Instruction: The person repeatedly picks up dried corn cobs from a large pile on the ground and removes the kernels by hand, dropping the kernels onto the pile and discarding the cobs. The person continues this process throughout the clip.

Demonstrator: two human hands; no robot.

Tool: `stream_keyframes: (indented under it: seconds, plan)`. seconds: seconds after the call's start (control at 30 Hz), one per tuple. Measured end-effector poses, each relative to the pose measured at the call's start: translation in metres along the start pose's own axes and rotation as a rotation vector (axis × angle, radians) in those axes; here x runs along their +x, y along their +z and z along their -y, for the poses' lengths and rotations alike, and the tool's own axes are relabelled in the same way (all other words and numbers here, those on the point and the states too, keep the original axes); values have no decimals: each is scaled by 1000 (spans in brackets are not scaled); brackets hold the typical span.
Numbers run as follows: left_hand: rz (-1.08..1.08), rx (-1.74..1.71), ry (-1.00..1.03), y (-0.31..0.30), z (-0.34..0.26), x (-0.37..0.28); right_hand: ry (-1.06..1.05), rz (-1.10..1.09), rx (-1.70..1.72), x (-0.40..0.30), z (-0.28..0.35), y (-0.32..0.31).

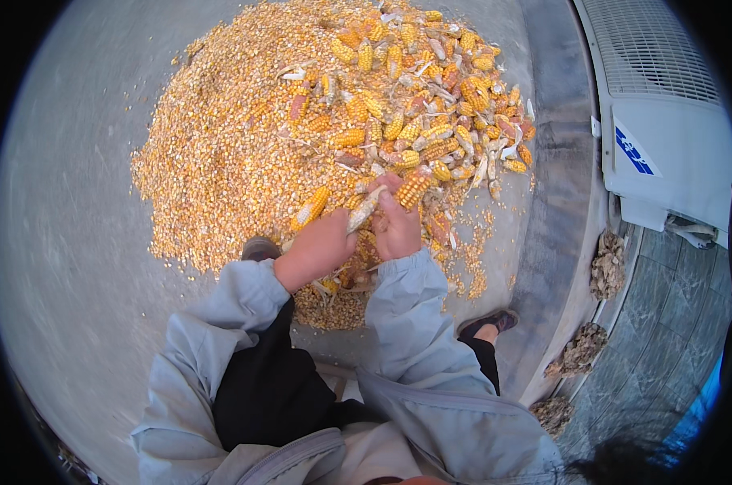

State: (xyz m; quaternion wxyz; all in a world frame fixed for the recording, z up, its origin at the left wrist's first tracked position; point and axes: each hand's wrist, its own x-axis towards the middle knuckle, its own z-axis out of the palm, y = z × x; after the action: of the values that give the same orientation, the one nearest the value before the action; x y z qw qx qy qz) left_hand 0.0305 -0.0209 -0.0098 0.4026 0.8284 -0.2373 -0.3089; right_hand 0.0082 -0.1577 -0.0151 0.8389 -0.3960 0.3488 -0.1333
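Observation:
My left hand (320, 245) is closed around the lower end of a pale, mostly bare corn cob (365, 210), which points up and to the right. The cob's upper end lies between the thumb and fingers of my right hand (399, 227). A yellow ear of corn (413, 188) is right against that thumb; whether my right hand grips it too cannot be told. Just beyond my left hand lies another ear (311, 208), partly white. Beneath both hands are more ears and loose kernels, partly hidden by my wrists and sleeves.
A wide heap of loose corn kernels (220, 139) spreads over the concrete floor (69, 182), with many unshelled ears (426, 130) on its right. Further right stand a white air-conditioner unit (663, 139) and several brown clumps (608, 265). My shoes (260, 248) flank the heap's near end.

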Motion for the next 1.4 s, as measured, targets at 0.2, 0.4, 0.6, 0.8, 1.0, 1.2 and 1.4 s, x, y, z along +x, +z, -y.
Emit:
stream_keyframes:
  seconds: [0.2, 0.4, 0.6, 0.8, 1.0, 1.2, 1.4]
  plan:
    - [-86, 368, 73, 14, -6, -2, -67, 63, -819, 9, -5, 1]
    - [76, -127, 143, -1, 16, -2, 156, 95, -297, 12, -4, -13]
    - [643, -1474, -217, -16, 31, -14, 223, 216, 102, -9, 16, -15]
    - [837, -1901, -289, -6, 35, -14, 338, 252, 241, -29, 14, -15]
    - [597, -1723, -432, -7, 21, -19, 259, 257, 91, -28, 4, -19]
    - [830, -2046, -357, -2, 39, -17, 336, 247, 300, -28, 8, -14]
    - [663, -1968, -414, -11, 19, -21, 293, 396, -46, -34, 7, -8]
